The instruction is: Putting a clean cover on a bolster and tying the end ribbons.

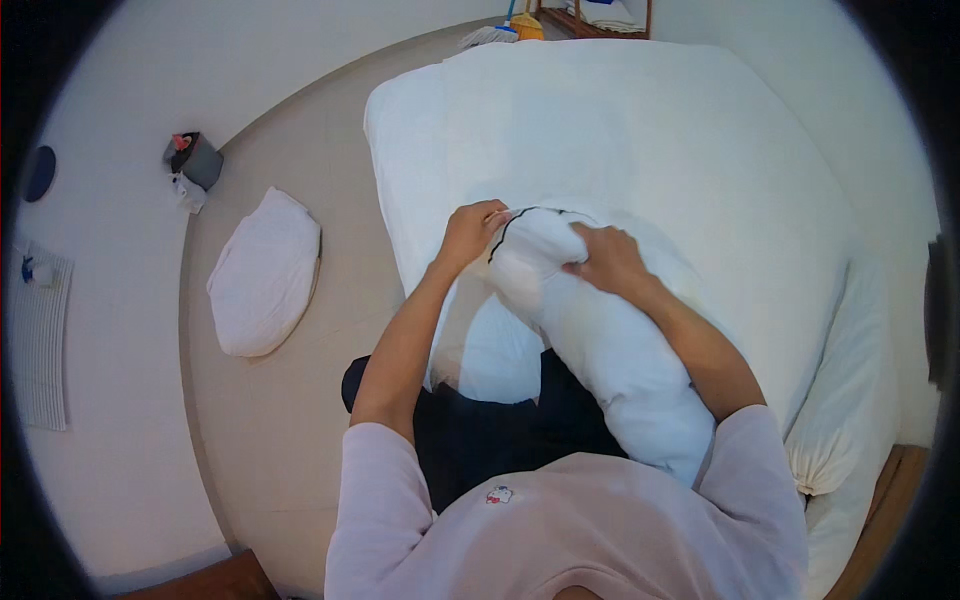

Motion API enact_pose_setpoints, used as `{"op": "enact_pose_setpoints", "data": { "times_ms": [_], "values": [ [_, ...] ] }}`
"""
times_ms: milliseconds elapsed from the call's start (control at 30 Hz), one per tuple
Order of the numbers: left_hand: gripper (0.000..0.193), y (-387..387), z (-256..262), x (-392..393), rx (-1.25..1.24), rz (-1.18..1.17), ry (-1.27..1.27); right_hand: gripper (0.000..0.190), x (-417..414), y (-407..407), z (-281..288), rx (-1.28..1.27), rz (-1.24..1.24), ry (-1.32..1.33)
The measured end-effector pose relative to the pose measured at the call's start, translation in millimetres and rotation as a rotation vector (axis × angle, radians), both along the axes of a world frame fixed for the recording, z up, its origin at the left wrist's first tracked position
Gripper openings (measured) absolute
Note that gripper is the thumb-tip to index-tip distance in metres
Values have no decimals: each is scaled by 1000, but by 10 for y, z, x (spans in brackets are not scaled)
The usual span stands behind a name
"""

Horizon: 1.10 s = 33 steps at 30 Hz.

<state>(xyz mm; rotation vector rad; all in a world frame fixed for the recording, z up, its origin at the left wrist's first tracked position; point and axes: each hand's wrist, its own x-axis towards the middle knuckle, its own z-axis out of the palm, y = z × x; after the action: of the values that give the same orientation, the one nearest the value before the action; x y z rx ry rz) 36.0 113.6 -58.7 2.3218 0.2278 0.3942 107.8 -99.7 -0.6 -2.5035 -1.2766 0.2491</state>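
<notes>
A long white bolster or rolled pillow (pixel 607 345) lies slantwise from my right side across my lap to the bed. A dark line, perhaps a zipper or piping (pixel 501 238), curves along the cover at its far end. My left hand (pixel 474 234) pinches the cover's edge beside that line. With fingers and thumb, my right hand (pixel 609 256) grips the bolster's far end from the right. Beneath both hands is the white-sheeted bed (pixel 570 142). What is inside the cover is hidden.
Another white cushion (pixel 264 277) lies on the floor at left. A grey bin (pixel 199 161) stands by the wall. A gathered-end bolster (pixel 832 420) rests along the bed's right side. A mop (pixel 489 35), a yellow broom (pixel 527 27) and a wooden rack (pixel 611 31) are beyond the bed.
</notes>
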Motion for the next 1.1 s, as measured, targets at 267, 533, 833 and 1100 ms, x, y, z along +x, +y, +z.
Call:
{"op": "enact_pose_setpoints", "data": {
  "times_ms": [267,533,833,1100],
  "values": [
    [9,-243,247,-30,256,-29,-338,62,160,42,36,23,-165,-65],
    [39,-652,-382,-485,167,256,-372,78,138,129,-17,-82,-125,37],
    [58,626,-1479,-1725,145,1147,628,80,113,146,83,-57,-113,112],
    [52,-342,-1175,-1325,661,127,75,76,179,137,-16,-29,-90,126]
  ]
}}
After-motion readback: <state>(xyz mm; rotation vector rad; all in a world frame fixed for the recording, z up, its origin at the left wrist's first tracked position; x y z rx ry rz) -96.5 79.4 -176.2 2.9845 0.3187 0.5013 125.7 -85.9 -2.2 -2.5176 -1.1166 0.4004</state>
